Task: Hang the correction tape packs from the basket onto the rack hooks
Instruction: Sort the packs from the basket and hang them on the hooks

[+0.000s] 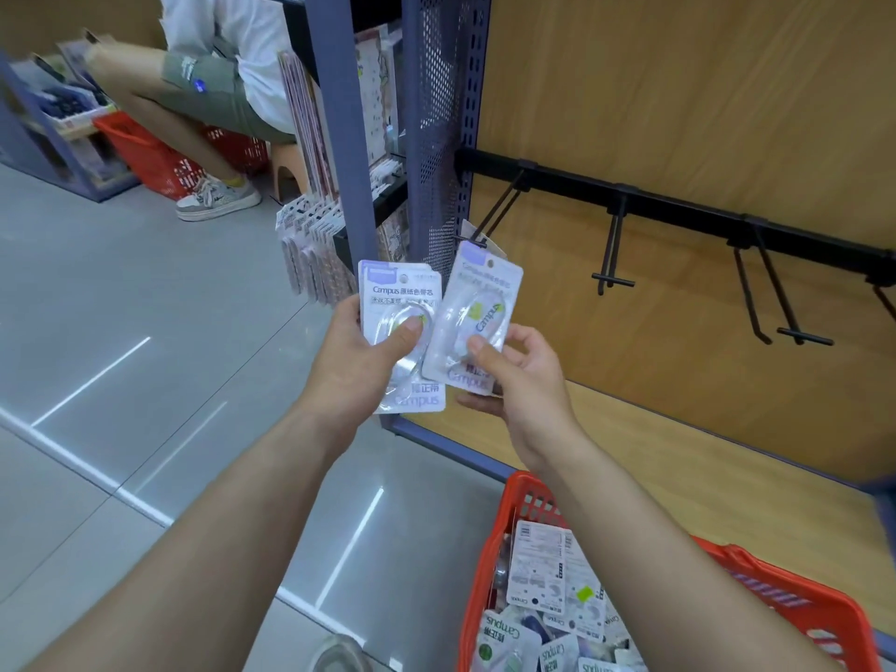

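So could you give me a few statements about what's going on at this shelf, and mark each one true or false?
1. Each hand holds correction tape: the left hand a small stack of packs, the right hand a single pack. True.
2. The red basket is empty. False: more packs lie in it.
3. The middle hook on the black rail is bare. True.
4. The rack's back panel is glass. False: the back panel is wood-look board.
5. Another person sits at the upper left. True.
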Demonstrator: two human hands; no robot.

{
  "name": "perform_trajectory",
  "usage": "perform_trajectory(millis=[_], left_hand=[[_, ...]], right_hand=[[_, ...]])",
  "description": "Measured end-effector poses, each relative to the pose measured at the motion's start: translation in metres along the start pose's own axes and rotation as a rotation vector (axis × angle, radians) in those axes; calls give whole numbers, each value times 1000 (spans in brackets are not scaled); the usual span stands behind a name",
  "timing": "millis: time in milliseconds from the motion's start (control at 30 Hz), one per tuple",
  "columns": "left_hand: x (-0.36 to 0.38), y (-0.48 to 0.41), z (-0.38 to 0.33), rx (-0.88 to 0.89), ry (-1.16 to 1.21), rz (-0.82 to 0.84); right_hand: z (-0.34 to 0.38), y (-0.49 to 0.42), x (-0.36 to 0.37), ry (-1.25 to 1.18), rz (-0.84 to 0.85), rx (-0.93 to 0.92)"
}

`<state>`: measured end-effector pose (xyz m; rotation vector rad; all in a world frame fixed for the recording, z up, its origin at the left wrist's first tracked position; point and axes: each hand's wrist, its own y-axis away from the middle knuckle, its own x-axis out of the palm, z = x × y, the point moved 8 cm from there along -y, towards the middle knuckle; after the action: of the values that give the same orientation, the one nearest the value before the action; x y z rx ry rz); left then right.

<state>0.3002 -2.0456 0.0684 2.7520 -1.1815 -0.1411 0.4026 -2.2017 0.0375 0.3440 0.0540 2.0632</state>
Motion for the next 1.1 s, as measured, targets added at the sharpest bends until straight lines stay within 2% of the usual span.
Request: perform_trajectory(millis=[133, 333, 733, 833, 933, 1000, 1100], left_hand=[[-10, -2, -4, 20, -31, -46], [-6, -1, -4, 33, -43, -23], [-2, -2, -7, 38, -33, -41], [0, -2, -6, 39, -30, -32], [1, -2, -5, 41, -34, -39], [3, -3, -5, 48, -27, -42], [6, -4, -7, 67, -30, -48]], right_hand=[[-3, -19, -21, 28, -121, 30], [10, -50, -18, 208, -115, -54], [-7, -81, -22, 272, -219, -51], [-7, -98, -27, 376, -264, 9], [0, -96, -34, 670, -308, 40], [5, -72, -25, 636, -233, 10], [-2, -27, 8, 321, 62, 15]])
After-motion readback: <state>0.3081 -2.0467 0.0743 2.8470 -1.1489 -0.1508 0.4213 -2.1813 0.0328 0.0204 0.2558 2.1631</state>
